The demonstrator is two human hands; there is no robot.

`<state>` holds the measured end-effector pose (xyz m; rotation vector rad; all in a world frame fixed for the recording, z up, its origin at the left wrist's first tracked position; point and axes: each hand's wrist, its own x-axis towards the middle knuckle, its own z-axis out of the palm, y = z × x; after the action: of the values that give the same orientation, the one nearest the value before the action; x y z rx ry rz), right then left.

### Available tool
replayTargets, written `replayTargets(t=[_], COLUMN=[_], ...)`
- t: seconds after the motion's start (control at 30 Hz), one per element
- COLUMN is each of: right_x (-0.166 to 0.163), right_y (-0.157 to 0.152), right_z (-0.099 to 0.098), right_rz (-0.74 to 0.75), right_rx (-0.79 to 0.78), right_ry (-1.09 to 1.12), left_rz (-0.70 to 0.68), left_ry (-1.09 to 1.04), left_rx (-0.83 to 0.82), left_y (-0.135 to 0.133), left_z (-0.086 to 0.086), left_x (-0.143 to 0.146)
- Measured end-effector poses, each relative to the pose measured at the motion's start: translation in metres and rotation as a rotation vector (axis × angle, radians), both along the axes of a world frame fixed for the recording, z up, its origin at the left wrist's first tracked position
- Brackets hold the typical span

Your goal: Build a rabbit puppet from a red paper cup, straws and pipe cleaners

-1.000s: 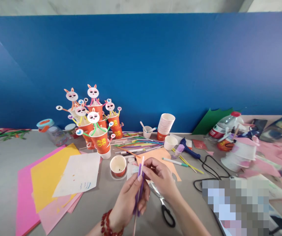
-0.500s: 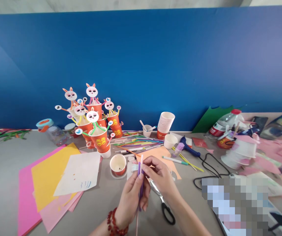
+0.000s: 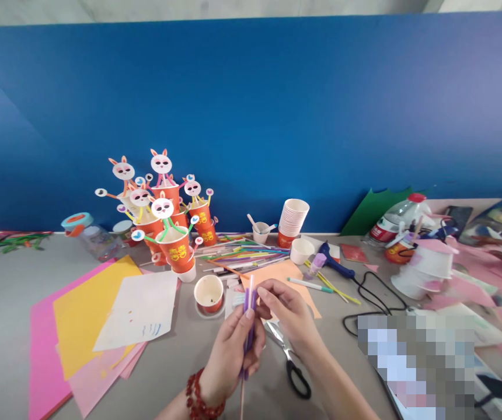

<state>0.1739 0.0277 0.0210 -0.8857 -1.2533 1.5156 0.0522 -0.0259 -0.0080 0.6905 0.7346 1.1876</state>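
My left hand point(image 3: 236, 344), with a red bead bracelet on its wrist, is closed around narrow purple strips point(image 3: 248, 344) and a thin pale stick point(image 3: 251, 289). The stick stands between the upper ends of the strips, and its long lower part runs down below the hand. At the top, my right hand point(image 3: 288, 312) pinches a purple strip between thumb and fingertips. Scissors point(image 3: 292, 367) with black handles lie on the table just under my right forearm. A paper cup point(image 3: 209, 291) stands left of my hands, and an orange paper sheet point(image 3: 283, 274) lies behind them.
Rabbit-faced figures in red cups point(image 3: 176, 248) stand at back left, near coloured paper sheets point(image 3: 89, 315). Several coloured sticks point(image 3: 242, 254) lie before a cup stack point(image 3: 293, 219). A blue glue gun point(image 3: 337, 265), its black cord, a bottle point(image 3: 397, 221) and pink pieces occupy the right.
My right fingers have shifted slightly at the strips' top, where purple now shows on both sides of the pale stick. My left hand keeps its hold.
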Motion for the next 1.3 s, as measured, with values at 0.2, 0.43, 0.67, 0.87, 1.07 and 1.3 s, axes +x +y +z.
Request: replayTargets(t=[0.2,0.43,0.67,0.87,1.07,1.3], right_x=[0.004,0.0,-0.002,-0.004,-0.004,-0.004], right_y=[-0.004,-0.008,-0.003,-0.003,-0.003,-0.003], right_z=[-0.007,-0.011,-0.014,-0.015,-0.015,-0.012], right_rz=[-0.046,-0.105,-0.08,-0.078,-0.085,-0.05], right_rx=[0.003,0.015,0.012,-0.019,0.009,0.013], right_ry=[-0.073,-0.062,-0.055,-0.051,-0.064,-0.054], left_rz=[-0.002,0.022,0.066,0.085,0.076,0.078], left_ry=[0.032,0.019,0.035,0.059,0.067,0.076], left_rx=[-0.015,-0.047,-0.036,-0.013,0.008,0.012], left_y=[-0.001,0.0,0.0,-0.001,-0.002,-0.002], left_z=[0.002,0.001,0.001,-0.001,-0.001,-0.002], left_x=[-0.001,0.001,0.002,0.002,0.001,0.0])
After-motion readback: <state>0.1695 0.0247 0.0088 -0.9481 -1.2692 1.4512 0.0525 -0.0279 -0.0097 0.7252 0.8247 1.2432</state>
